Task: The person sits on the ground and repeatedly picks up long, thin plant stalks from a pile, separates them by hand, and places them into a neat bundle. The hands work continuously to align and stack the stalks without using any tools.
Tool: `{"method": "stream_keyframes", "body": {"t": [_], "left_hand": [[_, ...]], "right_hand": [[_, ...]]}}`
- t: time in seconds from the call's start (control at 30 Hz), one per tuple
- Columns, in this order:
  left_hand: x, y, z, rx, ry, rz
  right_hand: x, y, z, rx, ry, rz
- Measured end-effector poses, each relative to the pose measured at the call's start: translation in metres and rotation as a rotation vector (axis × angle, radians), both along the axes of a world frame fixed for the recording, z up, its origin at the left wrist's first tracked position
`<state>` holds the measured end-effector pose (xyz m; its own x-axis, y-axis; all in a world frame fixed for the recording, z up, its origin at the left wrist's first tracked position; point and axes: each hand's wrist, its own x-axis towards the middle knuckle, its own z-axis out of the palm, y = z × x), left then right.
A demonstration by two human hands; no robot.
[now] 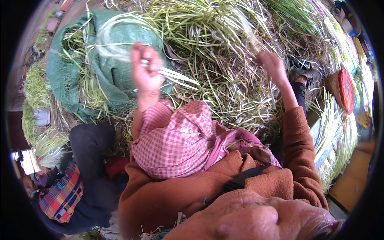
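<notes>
My left hand (pixel 147 70) is raised and closed around a few leafy stalks (pixel 178 76). Their smooth white ends point right, while the pale leaves curve up and left in a motion blur over a green woven sack (pixel 129 36). Something silvery shows at the fingers, perhaps a ring. My right hand (pixel 272 64) has curled fingers over a heap of loose green and straw-coloured leaves (pixel 222 66). From it a blurred pale strand (pixel 244 25) runs upward, seemingly pinched in the fingers. A pink checked cloth (pixel 174 144) covers my left sleeve and part of my front.
Left of me sits another person with dark trousers (pixel 90 147) and a plaid garment (pixel 64 192). Bunches of pale stalks (pixel 328 126) lie at the right, near a round red-topped stool or cushion (pixel 346 91). Greener leaves (pixel 295 15) are piled at the back. A shoe (pixel 304 76) rests beside the heap.
</notes>
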<state>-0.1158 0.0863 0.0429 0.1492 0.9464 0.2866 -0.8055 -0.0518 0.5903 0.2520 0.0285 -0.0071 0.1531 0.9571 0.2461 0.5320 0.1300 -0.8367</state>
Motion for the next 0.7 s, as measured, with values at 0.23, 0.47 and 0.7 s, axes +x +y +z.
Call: {"method": "stream_keyframes", "body": {"t": [0.23,0.47,0.7], "left_hand": [[0.049,-0.002,-0.071,-0.368,0.035,-0.277],[0.084,-0.023,-0.093,-0.449,0.494,-0.363],[0.084,-0.027,-0.100,-0.448,0.536,-0.333]], "right_hand": [[-0.013,0.004,0.009,0.253,0.092,-0.134],[-0.078,-0.033,0.003,0.064,-0.032,0.224],[-0.101,-0.064,-0.032,-0.208,0.020,0.402]]}}
